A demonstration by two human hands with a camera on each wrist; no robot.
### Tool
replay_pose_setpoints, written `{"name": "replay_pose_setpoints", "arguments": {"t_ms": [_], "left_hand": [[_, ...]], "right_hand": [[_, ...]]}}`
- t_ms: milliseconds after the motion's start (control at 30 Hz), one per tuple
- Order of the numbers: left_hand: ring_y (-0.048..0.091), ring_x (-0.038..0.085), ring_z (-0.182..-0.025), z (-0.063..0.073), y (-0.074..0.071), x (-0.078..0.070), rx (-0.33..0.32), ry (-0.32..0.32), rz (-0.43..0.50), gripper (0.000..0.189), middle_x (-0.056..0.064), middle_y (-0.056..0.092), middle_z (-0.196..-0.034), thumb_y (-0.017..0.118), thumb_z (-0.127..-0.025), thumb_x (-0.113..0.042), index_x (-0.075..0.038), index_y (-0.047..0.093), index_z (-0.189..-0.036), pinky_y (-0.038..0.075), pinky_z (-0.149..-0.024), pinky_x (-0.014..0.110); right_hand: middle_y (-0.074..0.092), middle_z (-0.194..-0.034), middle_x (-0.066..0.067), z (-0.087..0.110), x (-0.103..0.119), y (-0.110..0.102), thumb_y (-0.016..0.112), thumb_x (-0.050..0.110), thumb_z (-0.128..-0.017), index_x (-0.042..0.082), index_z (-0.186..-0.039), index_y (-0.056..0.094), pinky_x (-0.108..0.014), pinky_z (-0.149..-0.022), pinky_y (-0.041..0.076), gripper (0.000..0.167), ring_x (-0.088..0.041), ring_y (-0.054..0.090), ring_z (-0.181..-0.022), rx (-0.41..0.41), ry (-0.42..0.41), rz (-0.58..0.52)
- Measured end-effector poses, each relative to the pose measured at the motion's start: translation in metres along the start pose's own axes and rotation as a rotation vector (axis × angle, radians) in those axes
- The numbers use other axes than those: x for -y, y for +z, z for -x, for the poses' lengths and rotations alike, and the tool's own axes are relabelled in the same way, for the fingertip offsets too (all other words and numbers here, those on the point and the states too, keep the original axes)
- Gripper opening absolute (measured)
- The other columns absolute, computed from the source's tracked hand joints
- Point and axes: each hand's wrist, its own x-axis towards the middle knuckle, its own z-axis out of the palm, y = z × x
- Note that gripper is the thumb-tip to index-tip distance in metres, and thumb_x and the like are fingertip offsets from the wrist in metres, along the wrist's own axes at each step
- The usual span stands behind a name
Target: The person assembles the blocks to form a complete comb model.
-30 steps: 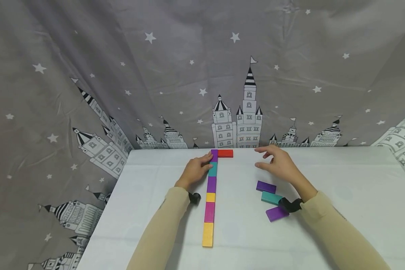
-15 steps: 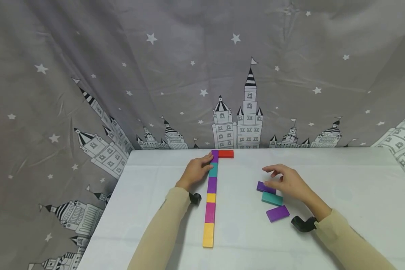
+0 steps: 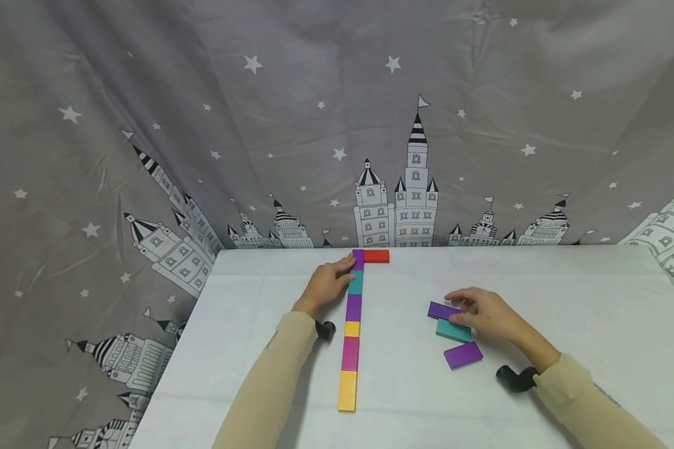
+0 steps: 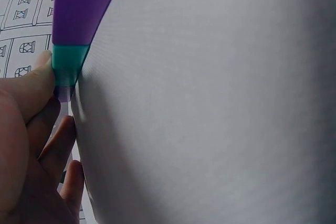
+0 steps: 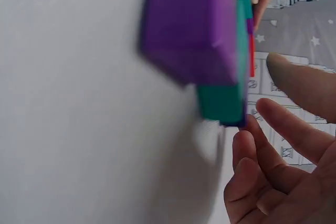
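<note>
In the head view a straight row of blocks runs from the table's back edge towards me: a purple block (image 3: 359, 260), a teal block (image 3: 356, 284), another purple block (image 3: 354, 307), a short yellow one (image 3: 352, 329), a pink one (image 3: 351, 353) and a long yellow one (image 3: 347, 391). A red block (image 3: 377, 256) lies crosswise at the row's far end. My left hand (image 3: 322, 288) rests its fingertips along the far purple and teal blocks. Over the right end of a loose dark purple block (image 3: 440, 310) is my right hand (image 3: 485, 315), its thumb and fingers apart.
A loose teal block (image 3: 452, 331) and a loose purple block (image 3: 463, 355) lie just nearer to me than the dark purple one. The white table (image 3: 404, 411) ends at the back against a grey curtain (image 3: 292, 93) printed with castles and stars.
My right hand has moved down and to the right, from beside the red block to the loose dark purple block. The left hand and the blocks stay where they were.
</note>
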Motion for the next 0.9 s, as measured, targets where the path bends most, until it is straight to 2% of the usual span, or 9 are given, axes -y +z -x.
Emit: {"name": "replay_pose_setpoints", "arguments": {"t_ms": [200,367,500,633,900], "left_hand": [[0.038,0.02,-0.145,0.0,0.0,-0.002,0.009,-0.013,0.003,0.05,-0.006,0.044,-0.153,0.065,-0.099,-0.025,-0.014,0.051,-0.146,0.028,-0.121,0.041],[0.04,0.023,-0.144,0.0,-0.001,-0.001,-0.001,0.006,0.01,0.049,-0.004,0.046,-0.152,0.065,-0.099,-0.023,-0.011,0.053,-0.145,0.029,-0.12,0.043],[0.04,0.022,-0.144,0.0,0.0,0.001,-0.001,0.002,0.01,0.049,-0.005,0.046,-0.152,0.066,-0.099,-0.024,-0.013,0.053,-0.145,0.029,-0.12,0.042],[0.039,0.021,-0.144,-0.001,0.001,0.002,0.002,-0.006,0.008,0.049,-0.006,0.046,-0.152,0.066,-0.099,-0.025,-0.014,0.053,-0.145,0.028,-0.121,0.042],[0.039,0.022,-0.144,-0.001,0.0,0.001,0.0,0.0,0.01,0.05,-0.005,0.046,-0.152,0.066,-0.098,-0.024,-0.014,0.053,-0.145,0.028,-0.121,0.042]], "right_hand": [[0.068,-0.111,-0.009,0.0,-0.009,0.0,0.074,0.015,-0.091,0.001,-0.123,0.068,-0.036,-0.079,0.052,0.035,-0.02,0.056,-0.091,0.037,0.018,0.05],[0.067,-0.108,-0.008,-0.001,-0.013,0.0,0.071,0.014,-0.093,0.002,-0.121,0.069,-0.038,-0.079,0.052,0.031,-0.019,0.057,-0.09,0.011,-0.018,0.08],[0.067,-0.112,-0.012,-0.001,-0.014,0.001,0.07,0.013,-0.093,0.001,-0.121,0.069,-0.046,-0.084,0.054,0.031,-0.024,0.061,-0.096,-0.012,-0.023,0.1],[0.067,-0.114,-0.015,0.0,-0.012,0.001,0.075,0.014,-0.09,-0.001,-0.122,0.068,-0.051,-0.089,0.054,0.036,-0.03,0.062,-0.1,-0.014,-0.001,0.109],[0.067,-0.112,-0.014,-0.003,-0.015,0.002,0.08,0.01,-0.084,-0.001,-0.12,0.068,-0.051,-0.089,0.054,0.04,-0.03,0.062,-0.1,-0.018,-0.019,0.134]]}}
